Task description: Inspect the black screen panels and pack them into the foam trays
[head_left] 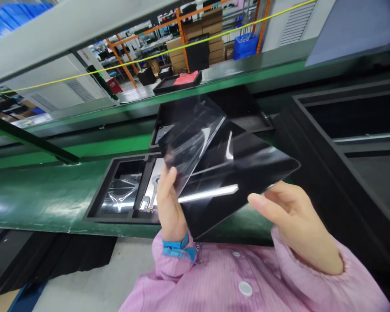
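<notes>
A dark glossy screen panel is held tilted in front of my chest. My right hand pinches its lower right edge, thumb on the near face and fingers behind. A clear plastic film stands folded up over the panel's left part, its bent edge catching the light. My left hand, with a blue wrist strap, is closed on the film at the left; whether it also grips the panel edge is hidden. Behind that hand lies a black tray with another film-covered dark panel and a silvery part.
The trays rest on a green bench. Another black tray lies behind the panel, and large black trays crowd the right side. A shelf at the back holds a small tray with a pink cloth. A green post slants at left.
</notes>
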A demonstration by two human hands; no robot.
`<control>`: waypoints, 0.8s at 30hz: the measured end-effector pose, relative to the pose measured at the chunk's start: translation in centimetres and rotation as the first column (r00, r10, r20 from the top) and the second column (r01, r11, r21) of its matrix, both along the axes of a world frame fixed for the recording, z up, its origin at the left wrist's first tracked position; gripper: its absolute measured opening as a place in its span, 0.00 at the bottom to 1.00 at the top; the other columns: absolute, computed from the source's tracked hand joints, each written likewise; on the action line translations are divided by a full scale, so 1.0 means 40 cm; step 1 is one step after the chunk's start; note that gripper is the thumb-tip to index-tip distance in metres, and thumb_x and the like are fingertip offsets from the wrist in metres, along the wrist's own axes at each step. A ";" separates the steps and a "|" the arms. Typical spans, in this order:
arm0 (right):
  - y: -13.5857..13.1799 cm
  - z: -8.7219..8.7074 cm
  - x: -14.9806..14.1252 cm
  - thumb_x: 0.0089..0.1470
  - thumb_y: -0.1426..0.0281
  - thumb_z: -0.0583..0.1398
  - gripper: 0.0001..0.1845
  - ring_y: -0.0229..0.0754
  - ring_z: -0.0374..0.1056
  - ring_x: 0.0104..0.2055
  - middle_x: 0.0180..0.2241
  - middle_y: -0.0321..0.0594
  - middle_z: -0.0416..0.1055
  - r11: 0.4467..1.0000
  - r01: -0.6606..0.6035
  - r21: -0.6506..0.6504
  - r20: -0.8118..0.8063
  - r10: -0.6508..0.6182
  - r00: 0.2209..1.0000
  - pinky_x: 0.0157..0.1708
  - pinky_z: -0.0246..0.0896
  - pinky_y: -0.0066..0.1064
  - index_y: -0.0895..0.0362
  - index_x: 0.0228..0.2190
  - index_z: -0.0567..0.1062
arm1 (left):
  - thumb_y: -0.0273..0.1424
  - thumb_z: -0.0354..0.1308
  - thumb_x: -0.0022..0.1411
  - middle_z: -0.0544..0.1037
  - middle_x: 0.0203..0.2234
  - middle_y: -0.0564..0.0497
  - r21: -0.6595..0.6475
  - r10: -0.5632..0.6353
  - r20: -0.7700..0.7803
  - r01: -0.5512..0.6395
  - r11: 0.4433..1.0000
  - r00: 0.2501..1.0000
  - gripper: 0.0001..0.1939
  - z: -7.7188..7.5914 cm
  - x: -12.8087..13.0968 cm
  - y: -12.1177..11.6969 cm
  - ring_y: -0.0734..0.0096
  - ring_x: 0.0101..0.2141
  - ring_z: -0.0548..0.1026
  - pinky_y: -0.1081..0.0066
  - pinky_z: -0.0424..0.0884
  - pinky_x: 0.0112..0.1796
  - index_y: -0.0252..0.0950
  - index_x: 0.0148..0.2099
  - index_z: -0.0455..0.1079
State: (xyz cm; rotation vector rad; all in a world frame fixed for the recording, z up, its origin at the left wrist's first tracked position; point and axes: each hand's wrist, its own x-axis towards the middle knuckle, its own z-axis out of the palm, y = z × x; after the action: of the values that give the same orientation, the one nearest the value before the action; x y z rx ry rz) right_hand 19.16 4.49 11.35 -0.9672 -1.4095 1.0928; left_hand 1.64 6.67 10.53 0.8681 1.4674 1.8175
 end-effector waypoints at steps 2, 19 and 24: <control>0.014 -0.001 0.017 0.53 0.62 0.61 0.07 0.34 0.64 0.30 0.26 0.32 0.70 0.996 -0.091 -0.015 0.031 0.091 0.995 0.33 0.60 0.25 0.50 0.28 0.76 | 0.31 0.59 0.57 0.73 0.52 0.47 0.005 0.072 0.062 -0.072 0.997 0.995 0.16 0.001 -0.008 0.003 0.61 0.58 0.64 0.64 0.60 0.59 0.35 0.48 0.73; 0.020 0.009 -0.043 0.47 0.71 0.66 0.18 0.35 0.65 0.27 0.24 0.32 0.69 0.980 0.201 -0.006 -0.233 -0.197 0.952 0.27 0.62 0.28 0.50 0.39 0.67 | 0.20 0.55 0.58 0.66 0.58 0.50 0.436 0.016 0.033 -0.029 0.899 0.999 0.33 -0.028 0.029 -0.009 0.70 0.57 0.66 0.72 0.60 0.57 0.39 0.64 0.53; 0.025 -0.015 -0.045 0.46 0.71 0.66 0.19 0.36 0.68 0.27 0.22 0.30 0.67 0.960 0.270 -0.068 -0.298 -0.278 0.913 0.25 0.63 0.27 0.50 0.39 0.66 | 0.19 0.55 0.57 0.62 0.61 0.52 0.476 0.137 0.011 -0.126 0.871 0.991 0.36 -0.026 0.057 -0.023 0.68 0.61 0.60 0.68 0.55 0.60 0.41 0.65 0.50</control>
State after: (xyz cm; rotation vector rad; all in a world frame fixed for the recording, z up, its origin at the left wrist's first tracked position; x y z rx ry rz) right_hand 17.35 5.49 10.74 -0.9360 -0.9769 1.0006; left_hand 3.91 5.76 9.47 1.0417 1.1230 2.3330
